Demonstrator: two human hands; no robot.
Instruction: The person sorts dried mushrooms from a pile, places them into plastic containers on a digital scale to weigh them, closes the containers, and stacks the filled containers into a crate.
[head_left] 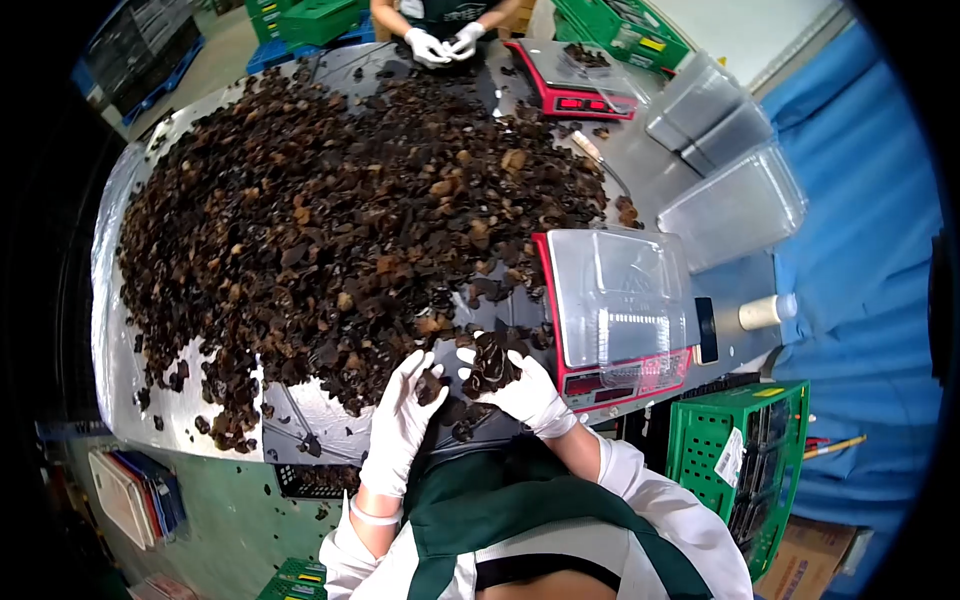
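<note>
Two gloved hands work above the counter (650, 168) near the middle of its near edge. The left hand (402, 415) has its fingers curled narrowly about one small dark piece (428, 386), which sits between the thumb and the fingertips. The right hand (530, 396) holds one dark clump (492, 364) between its spread thumb and fingers; how many pieces make up the clump cannot be told. The clump's long axis seems to run roughly from the near edge toward the far edge, while the small piece is too folded to show a clear direction.

One broad heap (330, 220) of dark, curled pieces, too many to count, spreads from near the left edge past the middle. Two red-rimmed scales stand toward the right: the near scale (572, 300) at the near right corner, bearing a clear plastic box (635, 290), and the far scale (548, 75) by the far edge. Beside the near scale lie one phone (706, 330) and one white bottle (762, 313). One white-handled tool (587, 146) lies between the scales. Across the far edge are a co-worker's two gloved hands (428, 47).
</note>
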